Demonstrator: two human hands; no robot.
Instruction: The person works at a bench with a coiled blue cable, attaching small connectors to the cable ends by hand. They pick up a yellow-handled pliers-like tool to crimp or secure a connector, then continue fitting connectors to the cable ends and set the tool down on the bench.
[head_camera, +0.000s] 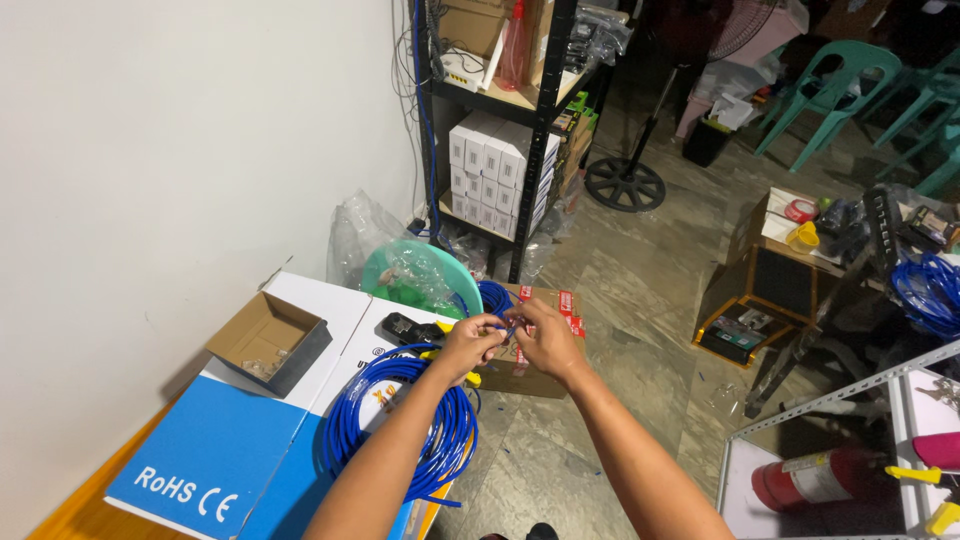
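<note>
Head view: left hand (468, 340) and right hand (545, 338) brought together above the worktop's far edge, fingers of both closed in a pinch grip on the free end of a blue cable (508, 326), held between them in the air. Rest of that cable lying as a coil (400, 425) on the flat blue-and-white carton (225, 450) covering the worktop, at about 7 o'clock from the hands, under the left forearm. Black crimping tool with yellow handles (415, 329) resting on the carton just beside the left hand, at 9 o'clock, untouched. Small open cardboard box (268, 341) further out at 9 o'clock, with some small clear pieces inside, too small to identify. Judged from this: cable end in preparation only, fine wires seemingly being sorted by the fingertips; not possible to tell whether a plug already sits on the end, hidden by the fingers. Crimping apparently not done yet. Green basin (420, 275) at 11 o'clock, metal shelf with white boxes (495, 165) at 12 o'clock, red extinguisher (815, 478) at 4 o'clock.
</note>
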